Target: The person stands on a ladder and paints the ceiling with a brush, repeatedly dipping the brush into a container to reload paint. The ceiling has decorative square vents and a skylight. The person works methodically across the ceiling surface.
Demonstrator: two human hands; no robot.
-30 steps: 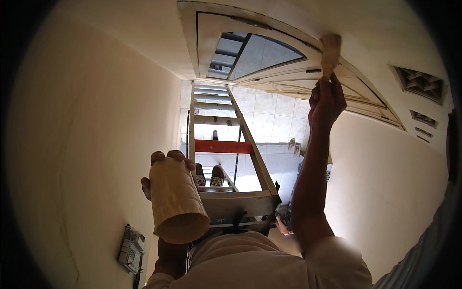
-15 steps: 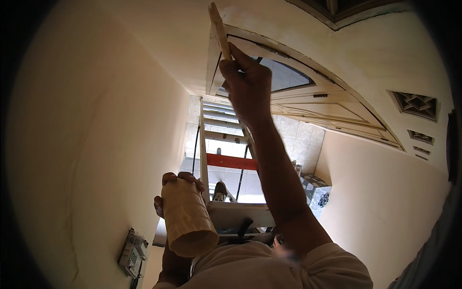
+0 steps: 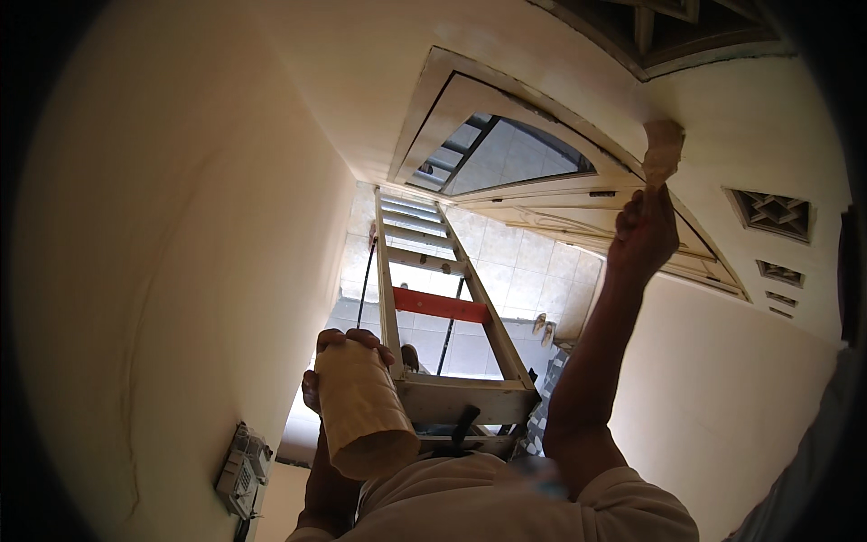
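Observation:
My left hand (image 3: 346,341) is wrapped round a cream, paint-streaked cylindrical container (image 3: 366,397), held tilted close to my body. What is inside it cannot be made out. Out to the right, my raised right hand (image 3: 646,233) grips a paintbrush (image 3: 664,149) by its handle. The flat, cream-coated head of the brush is against or very near the cream wall (image 3: 713,135), just beyond the curved door frame. Contact between bristles and wall is hard to judge from here.
Below me stands a stepladder (image 3: 438,303) with one red step, on a tiled floor (image 3: 515,257). An arched door with glass (image 3: 515,158) lies ahead. Patterned vents (image 3: 772,215) are at the right, a wall-mounted box (image 3: 242,474) at lower left, shoes (image 3: 545,328) on the floor.
My right hand has swung from the upper middle to the right with the paintbrush, bringing its head to the wall beside the door frame. The left hand and container have barely shifted.

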